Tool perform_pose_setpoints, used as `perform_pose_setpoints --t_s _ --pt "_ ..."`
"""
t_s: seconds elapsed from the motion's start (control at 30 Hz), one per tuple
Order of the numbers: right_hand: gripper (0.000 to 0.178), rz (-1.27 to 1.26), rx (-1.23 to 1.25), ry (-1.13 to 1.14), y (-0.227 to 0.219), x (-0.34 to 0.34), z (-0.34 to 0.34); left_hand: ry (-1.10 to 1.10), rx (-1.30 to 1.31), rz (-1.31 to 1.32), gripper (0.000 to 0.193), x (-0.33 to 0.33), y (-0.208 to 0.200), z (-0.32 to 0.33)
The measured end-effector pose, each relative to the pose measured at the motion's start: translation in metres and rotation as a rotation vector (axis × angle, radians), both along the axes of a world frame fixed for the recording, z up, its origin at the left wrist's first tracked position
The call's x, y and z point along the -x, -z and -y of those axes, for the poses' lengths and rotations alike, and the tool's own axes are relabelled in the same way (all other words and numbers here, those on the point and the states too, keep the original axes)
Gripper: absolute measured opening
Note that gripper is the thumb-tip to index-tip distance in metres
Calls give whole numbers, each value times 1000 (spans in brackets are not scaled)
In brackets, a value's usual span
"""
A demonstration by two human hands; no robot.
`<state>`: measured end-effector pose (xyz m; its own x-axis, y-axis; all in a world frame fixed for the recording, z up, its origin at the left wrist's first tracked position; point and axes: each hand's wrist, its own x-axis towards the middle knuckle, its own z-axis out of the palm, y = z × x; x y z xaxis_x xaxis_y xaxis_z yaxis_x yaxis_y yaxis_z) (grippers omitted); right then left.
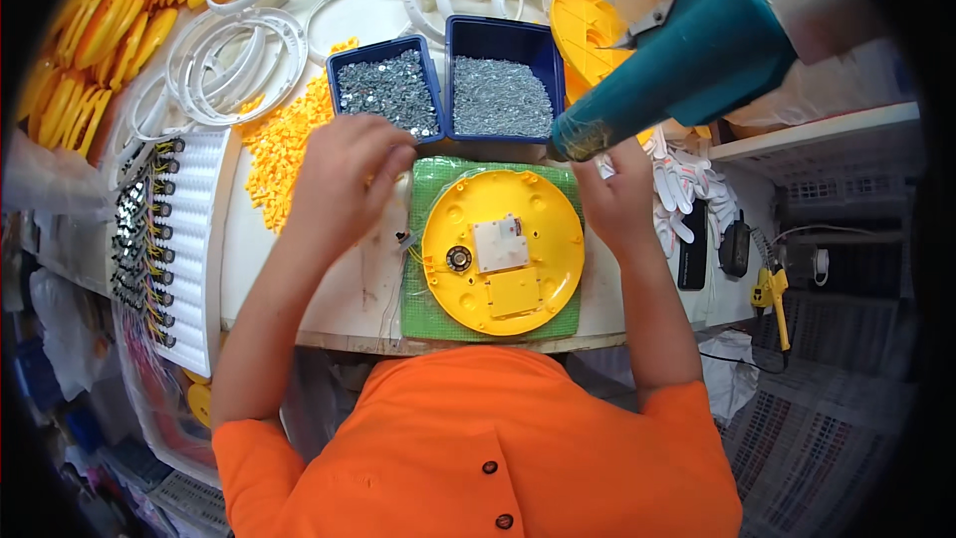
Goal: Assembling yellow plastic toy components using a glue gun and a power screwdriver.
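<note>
A round yellow plastic clock-like housing (443,289) lies on a green mat (413,314) in front of me. It carries a white box (500,244), a small black round part (458,258) and a yellow cover (514,292). My left hand (349,174), fingers curled together, is raised beside the blue bin of small metal pieces (388,90); whatever it pinches is hidden. Closed and partly covered by a teal power tool (677,65), my right hand (619,201) is near the housing's upper right edge. Whether it grips the tool or something else cannot be seen.
A second blue bin (503,95) holds thin metal pieces, probably screws. Small yellow parts (284,154) are heaped at left, beside a white tray of wired black parts (189,239). White rings (239,65) lie behind. White gloves (682,179) and a yellow-handled tool (772,294) are at right.
</note>
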<state>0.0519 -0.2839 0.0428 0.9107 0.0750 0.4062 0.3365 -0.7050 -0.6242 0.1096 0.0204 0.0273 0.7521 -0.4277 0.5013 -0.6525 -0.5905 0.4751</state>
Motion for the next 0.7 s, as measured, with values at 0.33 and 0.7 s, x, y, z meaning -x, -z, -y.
perform_pose_setpoints --t_s 0.33,0.7 --pt "107 -226 -656 -426 -87 8 -48 199 -16 -197 17 78 12 21" --pt "93 -363 -1427 -563 -32 43 -82 124 33 -140 14 96 24 26"
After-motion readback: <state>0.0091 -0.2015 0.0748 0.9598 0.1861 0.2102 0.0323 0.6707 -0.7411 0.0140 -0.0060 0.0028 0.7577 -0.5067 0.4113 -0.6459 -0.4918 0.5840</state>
